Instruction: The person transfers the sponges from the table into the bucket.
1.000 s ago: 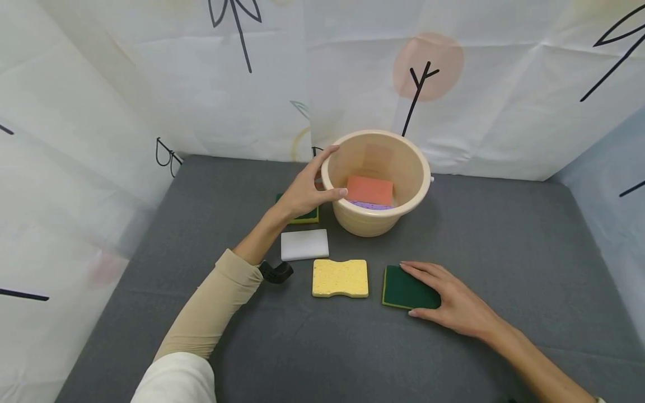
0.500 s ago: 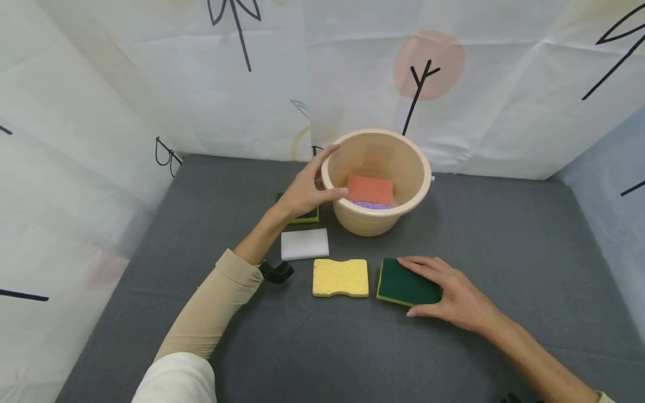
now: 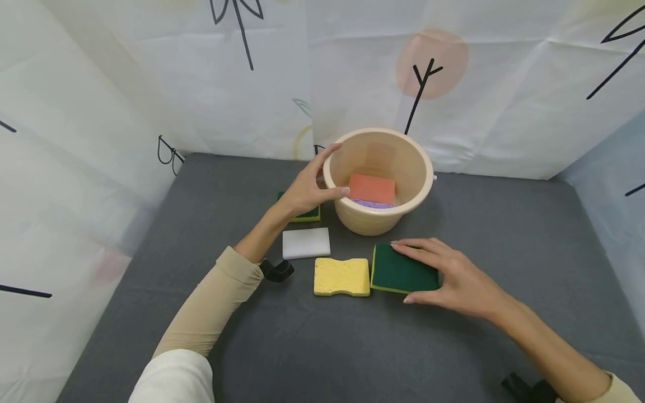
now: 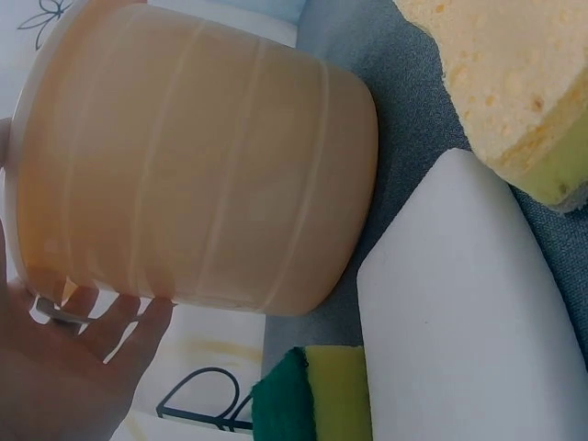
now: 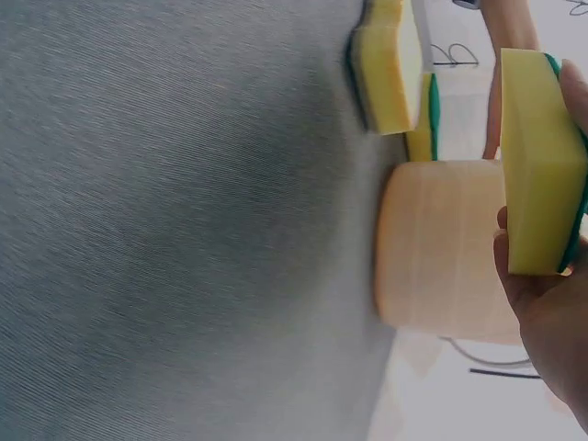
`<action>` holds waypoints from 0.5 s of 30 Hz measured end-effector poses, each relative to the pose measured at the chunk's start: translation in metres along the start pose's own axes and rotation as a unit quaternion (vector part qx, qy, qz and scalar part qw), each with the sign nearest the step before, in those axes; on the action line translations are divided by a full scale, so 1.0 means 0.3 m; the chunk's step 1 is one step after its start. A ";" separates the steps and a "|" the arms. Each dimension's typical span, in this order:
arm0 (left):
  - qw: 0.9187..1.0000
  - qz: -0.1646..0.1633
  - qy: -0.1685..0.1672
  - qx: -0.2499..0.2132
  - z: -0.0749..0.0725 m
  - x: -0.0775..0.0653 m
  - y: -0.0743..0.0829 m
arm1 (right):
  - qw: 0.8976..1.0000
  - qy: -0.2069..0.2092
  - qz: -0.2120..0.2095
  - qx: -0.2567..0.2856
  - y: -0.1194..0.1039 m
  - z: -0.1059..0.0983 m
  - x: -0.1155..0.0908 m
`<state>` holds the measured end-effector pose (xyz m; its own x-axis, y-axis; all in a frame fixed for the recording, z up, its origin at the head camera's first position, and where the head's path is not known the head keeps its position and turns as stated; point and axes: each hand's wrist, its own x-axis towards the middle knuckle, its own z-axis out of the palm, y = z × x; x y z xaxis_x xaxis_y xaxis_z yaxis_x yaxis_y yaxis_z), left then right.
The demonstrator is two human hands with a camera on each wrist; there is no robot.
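My left hand (image 3: 307, 193) grips the left rim of a cream bucket (image 3: 370, 224), thumb over the front edge and fingers along the outer side. Inside the bucket lie an orange sponge (image 3: 372, 188) and, below it, a purple sponge (image 3: 372, 205). With thumb and fingers on opposite edges, my right hand (image 3: 453, 274) holds a green-and-yellow scouring sponge (image 3: 405, 268), dark green side up. The right wrist view shows this sponge (image 5: 542, 175) raised off the table, its yellow side facing down.
Left of the right hand's sponge lies a yellow notched sponge (image 3: 341, 277). Beyond it are a white sponge (image 3: 305, 243) and another green-and-yellow sponge (image 3: 312, 215), partly behind the left forearm. A patterned cloth (image 3: 242, 112) hangs behind the grey table (image 3: 312, 347).
My right hand has lifted the scouring sponge from the table and moved it up and slightly left, toward the bucket. The left hand stays on the bucket rim.
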<state>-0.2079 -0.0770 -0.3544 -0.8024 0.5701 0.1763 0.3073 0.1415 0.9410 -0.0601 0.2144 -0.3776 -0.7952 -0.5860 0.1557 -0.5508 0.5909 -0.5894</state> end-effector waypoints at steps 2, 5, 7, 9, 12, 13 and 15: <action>1.000 0.001 0.000 0.002 -0.001 0.001 -0.002 | 1.000 0.001 -0.007 -0.002 -0.009 -0.013 0.010; 1.000 0.003 0.001 0.005 -0.003 0.003 -0.004 | 1.000 -0.001 -0.016 -0.007 -0.021 -0.029 0.023; 1.000 0.002 0.003 0.006 -0.005 0.003 -0.005 | 1.000 -0.001 -0.025 -0.011 -0.029 -0.040 0.031; 1.000 0.003 0.004 0.006 -0.007 0.001 -0.005 | 0.999 -0.002 -0.033 -0.014 -0.037 -0.051 0.040; 1.000 0.003 0.000 0.005 -0.009 0.000 -0.003 | 0.999 -0.004 -0.041 -0.021 -0.049 -0.071 0.052; 1.000 0.002 -0.001 0.003 -0.010 0.000 -0.002 | 0.999 -0.004 -0.044 -0.023 -0.053 -0.078 0.056; 1.000 0.001 -0.003 0.004 -0.012 -0.001 0.001 | 0.998 -0.003 -0.049 -0.031 -0.061 -0.094 0.064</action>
<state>-0.2093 -0.0801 -0.3531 -0.7983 0.5756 0.1769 0.3133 0.1461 0.9384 -0.0726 0.2079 -0.3416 -0.7359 -0.6454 0.2049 -0.6399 0.5639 -0.5221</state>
